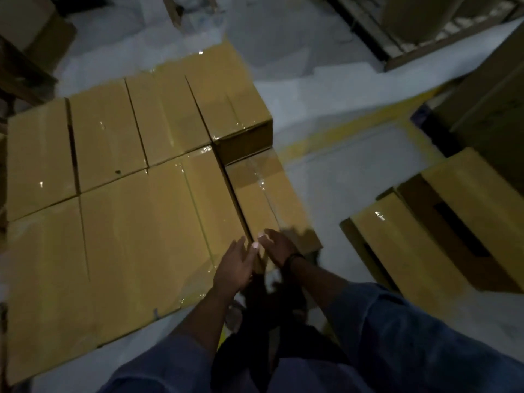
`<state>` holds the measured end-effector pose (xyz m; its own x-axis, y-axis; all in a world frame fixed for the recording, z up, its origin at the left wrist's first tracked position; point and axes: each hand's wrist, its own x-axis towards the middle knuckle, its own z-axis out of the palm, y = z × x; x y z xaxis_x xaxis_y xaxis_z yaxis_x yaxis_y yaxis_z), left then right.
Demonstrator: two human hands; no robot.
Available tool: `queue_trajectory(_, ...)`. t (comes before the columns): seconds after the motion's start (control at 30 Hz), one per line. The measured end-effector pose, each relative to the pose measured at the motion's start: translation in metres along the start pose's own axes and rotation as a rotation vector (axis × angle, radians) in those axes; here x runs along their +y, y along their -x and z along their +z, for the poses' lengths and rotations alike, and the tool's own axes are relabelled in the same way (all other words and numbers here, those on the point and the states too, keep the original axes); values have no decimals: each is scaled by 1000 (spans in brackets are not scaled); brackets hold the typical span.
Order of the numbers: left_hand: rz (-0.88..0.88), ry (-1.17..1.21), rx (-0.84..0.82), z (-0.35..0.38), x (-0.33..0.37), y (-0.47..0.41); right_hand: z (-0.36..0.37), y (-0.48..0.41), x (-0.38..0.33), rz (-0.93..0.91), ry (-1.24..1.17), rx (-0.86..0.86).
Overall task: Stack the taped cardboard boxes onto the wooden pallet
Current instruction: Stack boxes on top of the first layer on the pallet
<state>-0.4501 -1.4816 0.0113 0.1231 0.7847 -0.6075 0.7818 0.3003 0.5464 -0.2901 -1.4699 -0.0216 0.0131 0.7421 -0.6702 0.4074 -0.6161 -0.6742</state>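
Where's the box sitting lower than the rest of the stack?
The lower box is right of centre in the head view, at the right edge of the stack, in front of the raised corner box, with the right hand over its near end.

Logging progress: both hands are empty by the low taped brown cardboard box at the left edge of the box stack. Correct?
Wrong side: the head view shows the low taped brown cardboard box at the right edge of the box stack, not its left. The left hand and right hand are indeed empty by it.
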Motion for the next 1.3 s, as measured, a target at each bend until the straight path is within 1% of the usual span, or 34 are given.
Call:
queue_trajectory(0.13,117,-41,-48,-3,9,15,-32,31,-3,46,-29,174)
queue_trajectory(0.23,220,-93,-81,-15,10,12,-47,47,-2,29,-42,319)
queue_trajectory(0.37,309,-148,-57,-23,19,0,-47,70,0,63,-110,470)
queue_trajectory(0.53,463,-189,-73,-28,41,-7,-41,89,5,60,-151,529)
queue_trajectory(0.67,524,-199,-127,-22,58,-7,-48,102,16,57,-153,559)
queue_trajectory(0.9,608,-315,-232,13,99,-18,-73,122,50,151,-241,675)
queue_trajectory(1.07,669,-368,-294,44,135,-29,-105,126,85,196,-281,725)
queue_trajectory(1.17,672,-383,-328,64,157,-38,-138,123,102,228,-218,723)
queue_trajectory(1.3,650,-406,-321,95,195,-50,-197,119,124,221,-109,675)
